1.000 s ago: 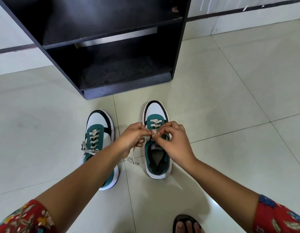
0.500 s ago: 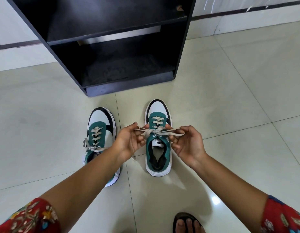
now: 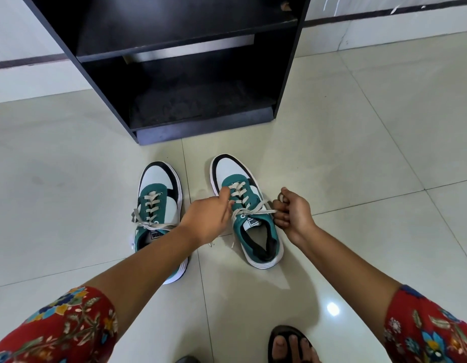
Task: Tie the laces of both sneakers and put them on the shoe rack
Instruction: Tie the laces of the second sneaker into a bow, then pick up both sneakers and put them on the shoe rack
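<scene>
Two teal, white and black sneakers stand side by side on the tiled floor, toes toward the shoe rack (image 3: 174,82). The left sneaker (image 3: 159,189) has a tied bow of beige lace; my left forearm crosses over its heel. The right sneaker (image 3: 250,231) lies between my hands. My left hand (image 3: 207,214) pinches one loop of its lace (image 3: 253,209) at the shoe's left side. On the shoe's right side my right hand (image 3: 292,212) grips the other loop, pulled taut across the tongue.
The black shoe rack has a low open shelf and a higher shelf, both without shoes. My sandalled foot (image 3: 290,345) shows at the bottom edge. Pale floor tiles (image 3: 371,153) stretch to the right, and a white wall with a dark stripe runs behind.
My hands, close together over the right sneaker's tongue a second ago, have drawn apart sideways, stretching the lace loops tight. The view has tilted slightly.
</scene>
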`<action>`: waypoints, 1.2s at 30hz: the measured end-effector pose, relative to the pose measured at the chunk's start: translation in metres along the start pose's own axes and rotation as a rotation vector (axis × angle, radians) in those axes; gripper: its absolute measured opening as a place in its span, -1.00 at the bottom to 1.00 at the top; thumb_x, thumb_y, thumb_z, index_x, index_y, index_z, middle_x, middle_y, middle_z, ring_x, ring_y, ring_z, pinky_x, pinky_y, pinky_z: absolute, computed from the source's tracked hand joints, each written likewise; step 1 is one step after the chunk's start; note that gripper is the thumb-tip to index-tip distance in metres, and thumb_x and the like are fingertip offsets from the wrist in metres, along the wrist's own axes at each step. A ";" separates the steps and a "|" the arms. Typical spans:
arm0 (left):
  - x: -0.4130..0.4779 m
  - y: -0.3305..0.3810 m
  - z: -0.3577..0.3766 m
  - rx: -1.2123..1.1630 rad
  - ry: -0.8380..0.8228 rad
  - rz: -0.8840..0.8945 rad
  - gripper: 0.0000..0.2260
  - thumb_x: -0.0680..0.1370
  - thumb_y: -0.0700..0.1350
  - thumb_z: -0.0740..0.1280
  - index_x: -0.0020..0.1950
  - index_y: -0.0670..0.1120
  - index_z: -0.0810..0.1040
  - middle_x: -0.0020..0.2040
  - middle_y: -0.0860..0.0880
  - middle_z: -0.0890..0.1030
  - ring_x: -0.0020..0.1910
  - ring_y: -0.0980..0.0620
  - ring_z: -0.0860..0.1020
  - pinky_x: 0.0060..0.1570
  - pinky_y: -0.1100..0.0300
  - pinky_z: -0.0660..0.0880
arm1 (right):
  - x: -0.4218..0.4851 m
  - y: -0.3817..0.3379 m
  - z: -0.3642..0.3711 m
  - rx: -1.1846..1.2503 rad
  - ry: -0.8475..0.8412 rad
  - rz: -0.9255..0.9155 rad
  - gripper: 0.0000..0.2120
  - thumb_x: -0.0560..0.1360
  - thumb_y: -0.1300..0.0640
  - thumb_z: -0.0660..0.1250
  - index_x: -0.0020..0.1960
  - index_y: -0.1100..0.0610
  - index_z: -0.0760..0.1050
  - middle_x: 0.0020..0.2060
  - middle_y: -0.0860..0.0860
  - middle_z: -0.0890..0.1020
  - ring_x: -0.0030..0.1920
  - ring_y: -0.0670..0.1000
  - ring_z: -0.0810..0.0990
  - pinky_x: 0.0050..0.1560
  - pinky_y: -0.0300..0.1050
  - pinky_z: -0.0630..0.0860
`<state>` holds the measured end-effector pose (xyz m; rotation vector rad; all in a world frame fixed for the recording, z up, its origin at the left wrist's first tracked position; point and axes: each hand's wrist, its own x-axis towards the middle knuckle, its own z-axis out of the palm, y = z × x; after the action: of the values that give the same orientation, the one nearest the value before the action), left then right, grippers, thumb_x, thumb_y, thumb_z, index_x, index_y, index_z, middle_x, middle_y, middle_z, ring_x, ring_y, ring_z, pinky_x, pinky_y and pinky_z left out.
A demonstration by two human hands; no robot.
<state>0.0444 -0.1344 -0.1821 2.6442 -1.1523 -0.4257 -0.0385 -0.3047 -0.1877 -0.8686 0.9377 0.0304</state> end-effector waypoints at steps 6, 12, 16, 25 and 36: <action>-0.002 -0.004 0.005 0.155 0.066 0.058 -0.74 0.63 -0.04 -0.02 0.19 -0.17 0.27 -0.21 -0.11 0.62 -0.37 -0.15 0.51 -0.35 0.13 0.41 | 0.004 0.002 -0.004 0.064 0.005 0.008 -0.63 0.58 0.12 0.03 -0.40 0.06 0.17 -0.67 -0.13 0.20 -0.68 -0.16 0.07 -0.69 -0.32 -0.02; -0.007 -0.012 0.009 0.273 0.138 0.138 -0.82 0.52 -0.09 0.28 -0.03 -0.17 0.36 -0.48 -0.05 0.56 -0.64 -0.03 0.42 -0.60 0.25 0.32 | 0.001 0.003 -0.007 0.052 -0.038 0.023 -0.63 0.58 0.11 0.04 -0.40 0.06 0.17 -0.66 -0.12 0.19 -0.68 -0.16 0.07 -0.70 -0.33 0.00; -0.006 -0.011 0.011 0.301 0.141 0.152 -0.81 0.49 -0.08 0.34 -0.09 -0.15 0.38 -0.53 0.00 0.51 -0.68 0.02 0.38 -0.62 0.31 0.23 | 0.002 0.001 -0.008 0.062 -0.021 0.029 -0.63 0.58 0.11 0.04 -0.40 0.06 0.16 -0.66 -0.12 0.19 -0.68 -0.16 0.06 -0.69 -0.34 -0.01; -0.019 0.012 0.004 -1.023 0.109 -0.521 -0.89 0.59 -0.10 0.19 -0.12 -0.09 0.35 -0.14 -0.04 0.57 -0.37 0.02 0.52 -0.25 0.17 0.50 | -0.012 -0.008 -0.011 -0.182 0.024 0.115 -0.74 0.58 0.03 0.06 -0.21 0.10 0.36 -0.30 0.00 0.57 -0.41 -0.01 0.46 -0.44 -0.21 0.38; -0.107 -0.002 -0.007 -0.455 0.511 -0.374 -0.74 0.50 -0.13 0.32 0.17 -0.09 0.42 0.16 -0.05 0.51 0.08 0.11 0.44 0.10 0.12 0.40 | -0.091 0.027 0.009 -1.924 -0.099 -0.504 -0.45 0.46 -0.36 0.03 0.36 -0.14 0.16 0.20 0.09 0.50 0.03 0.20 0.58 -0.17 -0.07 0.38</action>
<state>-0.0215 -0.0536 -0.1579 2.3442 -0.3551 -0.0450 -0.0983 -0.2503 -0.1373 -2.8008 0.3108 0.6067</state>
